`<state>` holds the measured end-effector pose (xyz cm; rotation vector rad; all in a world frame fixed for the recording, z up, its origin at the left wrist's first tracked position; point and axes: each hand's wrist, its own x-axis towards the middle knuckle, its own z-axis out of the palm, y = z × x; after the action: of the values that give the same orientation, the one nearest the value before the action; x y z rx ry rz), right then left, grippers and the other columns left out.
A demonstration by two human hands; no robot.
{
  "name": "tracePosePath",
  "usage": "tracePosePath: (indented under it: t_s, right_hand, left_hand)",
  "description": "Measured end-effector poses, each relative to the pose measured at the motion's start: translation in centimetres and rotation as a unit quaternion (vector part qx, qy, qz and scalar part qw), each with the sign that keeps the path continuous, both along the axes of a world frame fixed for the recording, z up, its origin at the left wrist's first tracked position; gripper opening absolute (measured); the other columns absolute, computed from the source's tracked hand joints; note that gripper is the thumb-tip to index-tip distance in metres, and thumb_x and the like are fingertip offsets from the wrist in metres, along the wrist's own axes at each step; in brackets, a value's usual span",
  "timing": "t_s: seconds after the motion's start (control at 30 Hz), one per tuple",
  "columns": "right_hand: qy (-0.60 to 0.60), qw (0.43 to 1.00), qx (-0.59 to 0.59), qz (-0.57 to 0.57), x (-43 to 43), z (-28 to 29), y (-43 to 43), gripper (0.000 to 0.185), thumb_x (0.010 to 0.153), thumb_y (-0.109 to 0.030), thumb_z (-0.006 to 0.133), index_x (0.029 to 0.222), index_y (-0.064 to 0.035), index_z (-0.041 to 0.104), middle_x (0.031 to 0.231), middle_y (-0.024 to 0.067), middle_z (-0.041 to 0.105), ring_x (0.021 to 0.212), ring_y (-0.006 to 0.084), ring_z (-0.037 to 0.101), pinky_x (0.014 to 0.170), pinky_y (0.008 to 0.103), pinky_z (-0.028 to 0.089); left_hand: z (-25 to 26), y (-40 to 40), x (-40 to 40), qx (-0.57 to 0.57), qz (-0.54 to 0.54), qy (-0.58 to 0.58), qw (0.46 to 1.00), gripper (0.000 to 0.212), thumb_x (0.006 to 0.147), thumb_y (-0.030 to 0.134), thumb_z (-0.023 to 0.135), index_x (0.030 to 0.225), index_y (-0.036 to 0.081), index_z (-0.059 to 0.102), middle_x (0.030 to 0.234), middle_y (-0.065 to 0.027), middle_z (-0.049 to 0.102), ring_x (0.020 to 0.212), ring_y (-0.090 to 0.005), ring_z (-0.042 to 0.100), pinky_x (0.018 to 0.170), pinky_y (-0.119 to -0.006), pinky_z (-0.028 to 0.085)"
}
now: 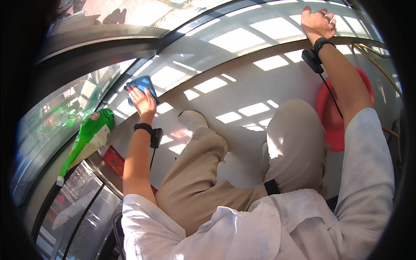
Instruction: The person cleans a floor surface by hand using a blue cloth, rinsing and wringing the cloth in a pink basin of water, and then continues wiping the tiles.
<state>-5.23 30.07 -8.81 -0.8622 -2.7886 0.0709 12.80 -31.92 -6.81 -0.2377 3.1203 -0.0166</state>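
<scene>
My left hand (141,99) presses flat on a folded blue cloth (144,83), which lies on the sunlit pale ledge (169,73) beside the glass at the left. My right hand (318,23) rests on the same ledge at the upper right, its fingers loosely bent; I see no object in it. A green plastic bottle (94,130) with a long green neck and a white cap stands or lies near my left forearm, close to the window glass; its exact pose is unclear. Both wrists wear black straps with small black boxes.
A red plastic basin (336,130) sits on the floor under my right forearm. Yellowish metal tubing (378,60) is at the right edge. Dark window framing (130,48) runs across the upper left. A red object (113,161) and a glass-fronted cabinet (81,208) are at the lower left.
</scene>
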Motion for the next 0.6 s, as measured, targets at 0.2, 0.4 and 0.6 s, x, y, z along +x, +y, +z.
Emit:
tracePosePath:
  t_s: [0.2,0.4,0.6]
  right_hand:
    - [-0.033,0.999,-0.020,-0.007,-0.6,-2.2,2.1,0.080,0.089,-0.057,0.040,0.143,0.0013,0.037,0.150,0.0251,0.035,0.142,0.0443,0.027,0.116,0.0537,0.019]
    - [-0.027,0.999,-0.031,-0.008,-0.1,-1.0,2.3,0.082,0.088,-0.058,0.040,0.142,0.0038,0.038,0.151,0.0261,0.034,0.144,0.0430,0.023,0.117,0.0528,0.016]
    - [-0.127,0.990,-0.054,-0.027,-1.3,-1.1,3.6,0.081,0.089,-0.061,0.038,0.141,0.0010,0.042,0.144,0.0227,0.041,0.140,0.0414,0.031,0.115,0.0533,0.022]
  left_hand:
    - [-1.2,1.4,-2.3,0.005,0.119,0.038,0.992,0.072,0.100,0.041,0.040,0.148,-0.011,0.025,0.155,-0.0355,0.020,0.144,-0.0490,0.021,0.118,-0.052,0.019]
    - [0.6,14.9,-3.0,0.079,-0.182,0.037,0.979,0.070,0.097,0.036,0.048,0.145,-0.011,0.031,0.152,-0.0331,0.029,0.140,-0.0480,0.030,0.115,-0.051,0.025]
    - [0.2,8.2,-2.5,0.051,-0.057,0.075,0.994,0.067,0.099,0.035,0.045,0.146,-0.010,0.031,0.156,-0.0294,0.025,0.144,-0.0435,0.025,0.117,-0.049,0.022]
